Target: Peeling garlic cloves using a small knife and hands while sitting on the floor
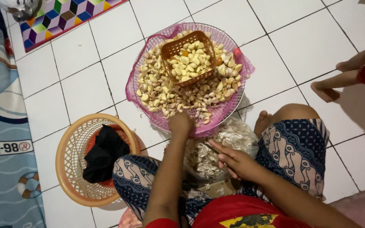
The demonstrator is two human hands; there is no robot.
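A round pink mesh tray (148,46) on the white tiled floor holds a heap of garlic cloves (165,93). Amid them sits a small orange basket (167,48) filled with peeled cloves. My left hand (181,123) reaches to the tray's near edge, fingers curled down among the cloves; what it grips is hidden. My right hand (235,160) holds a small knife (211,147) over a clear plastic bag of garlic skins (233,135) lying between my knees. I sit cross-legged in patterned blue cloth.
A round orange basket (70,169) with a black cloth inside stands at the left, by my knee. A blue printed mat (1,126) runs along the left edge. Another person's bare feet (326,90) rest on the tiles at the right.
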